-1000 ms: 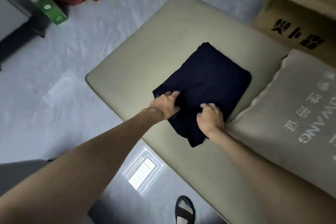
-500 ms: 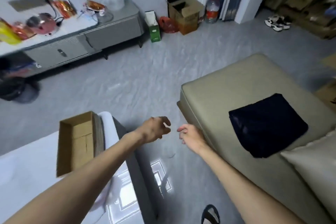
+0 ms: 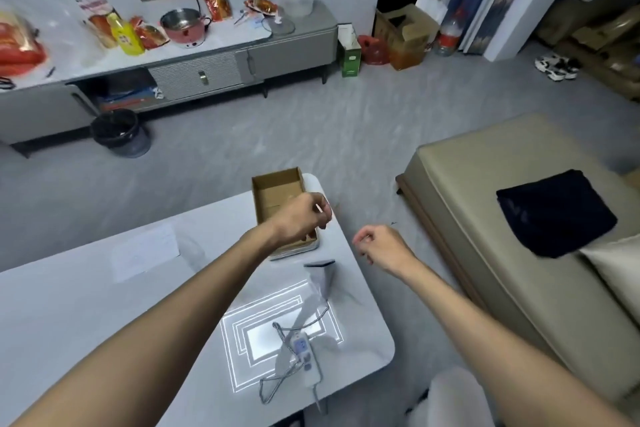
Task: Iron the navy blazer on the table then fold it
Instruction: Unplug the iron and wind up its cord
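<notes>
Now, left hand (image 3: 301, 218) and right hand (image 3: 381, 246) loosely curled, empty.
Risk: a forearm snags the power strip (image 3: 306, 355) cord, dragging it off the near table (image 3: 69, 305) edge.

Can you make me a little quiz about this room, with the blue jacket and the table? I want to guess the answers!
1. What on the white table is partly hidden behind the left hand?
A. a cardboard box
B. a bin
C. a pot
2. True or false: the navy blazer lies on the white table.
3. Fill the gap: the right hand holds ____.

Key:
1. A.
2. False. It lies folded on the beige sofa.
3. Nothing. Its fingers are only loosely curled.
</notes>
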